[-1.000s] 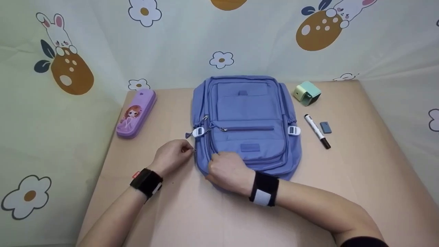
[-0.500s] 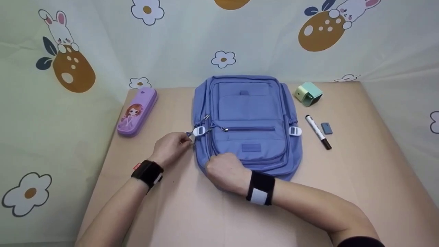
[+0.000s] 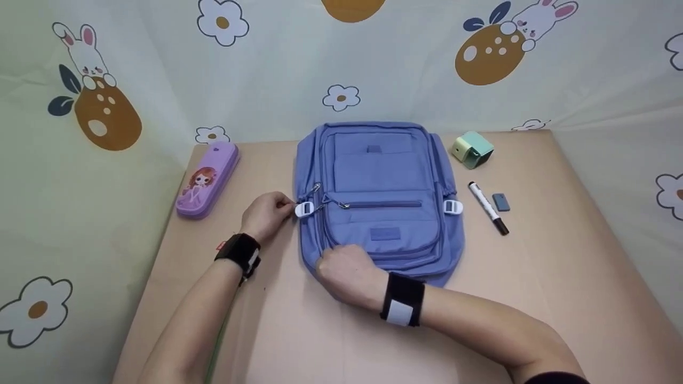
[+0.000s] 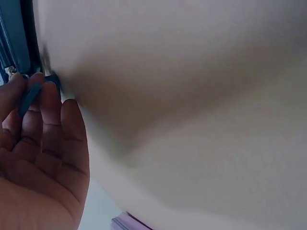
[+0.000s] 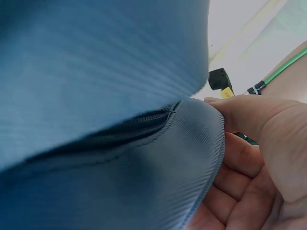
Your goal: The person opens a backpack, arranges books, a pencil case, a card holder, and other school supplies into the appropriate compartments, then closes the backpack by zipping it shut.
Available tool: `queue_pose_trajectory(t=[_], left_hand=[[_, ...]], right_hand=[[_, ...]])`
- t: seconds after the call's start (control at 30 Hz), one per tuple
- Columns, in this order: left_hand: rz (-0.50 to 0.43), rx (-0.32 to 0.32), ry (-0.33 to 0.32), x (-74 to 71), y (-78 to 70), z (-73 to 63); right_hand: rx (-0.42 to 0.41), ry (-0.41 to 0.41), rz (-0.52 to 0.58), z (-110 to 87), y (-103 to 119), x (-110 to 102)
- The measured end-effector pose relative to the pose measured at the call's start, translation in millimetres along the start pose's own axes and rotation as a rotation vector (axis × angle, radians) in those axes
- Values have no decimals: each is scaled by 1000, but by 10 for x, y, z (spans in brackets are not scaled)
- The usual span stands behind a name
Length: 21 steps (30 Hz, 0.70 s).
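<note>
A blue backpack [image 3: 381, 176] lies front side up on the table. At its left side, beside the white strap buckle [image 3: 304, 209], my left hand [image 3: 268, 216] pinches a zipper pull. In the left wrist view, the blue cord-like zipper pull [image 4: 29, 99] runs between thumb and fingers, with the metal slider [image 4: 9, 71] just above the thumb. My right hand [image 3: 352, 274] grips the backpack's lower left corner. The right wrist view shows thumb and fingers on either side of a fabric flap [image 5: 192, 139], next to the end of a zipper track [image 5: 148, 120].
A purple pencil case [image 3: 207, 180] lies at the left. Right of the backpack are a mint-green and yellow block-like object [image 3: 473, 150], a white marker [image 3: 488, 208] with a dark cap and a small blue-grey eraser-like block [image 3: 501, 202]. Patterned cloth hangs behind and at both sides.
My left hand has moved up along the backpack's left side with the zipper pull, from below the white buckle to level with it. The right hand keeps its grip at the lower corner.
</note>
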<state>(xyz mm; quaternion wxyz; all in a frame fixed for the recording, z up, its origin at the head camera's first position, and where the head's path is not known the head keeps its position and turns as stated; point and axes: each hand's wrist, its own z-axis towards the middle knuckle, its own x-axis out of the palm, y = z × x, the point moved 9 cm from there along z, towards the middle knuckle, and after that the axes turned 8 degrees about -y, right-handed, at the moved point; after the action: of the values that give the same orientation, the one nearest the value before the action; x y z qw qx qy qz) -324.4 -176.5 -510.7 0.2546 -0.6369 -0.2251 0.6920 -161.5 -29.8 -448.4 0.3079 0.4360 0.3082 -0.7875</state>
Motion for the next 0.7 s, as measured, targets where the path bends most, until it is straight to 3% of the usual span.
queue_pose_trajectory(t=[0.17,0.3,0.47,0.7], left_hand=[[2,1,-20,10,9,-23],[0,-2,-21,25,10,-30],[-4,-3,-16,48,11,-34],[-7,10,-2,42,4,-68]], right_hand=[[-14,-14,57,-54,-11,-38],[-21,19,187,-186,-84,-93],[4,88,323,-480,-270,-193],[121,49,405,-971,-676,-312]])
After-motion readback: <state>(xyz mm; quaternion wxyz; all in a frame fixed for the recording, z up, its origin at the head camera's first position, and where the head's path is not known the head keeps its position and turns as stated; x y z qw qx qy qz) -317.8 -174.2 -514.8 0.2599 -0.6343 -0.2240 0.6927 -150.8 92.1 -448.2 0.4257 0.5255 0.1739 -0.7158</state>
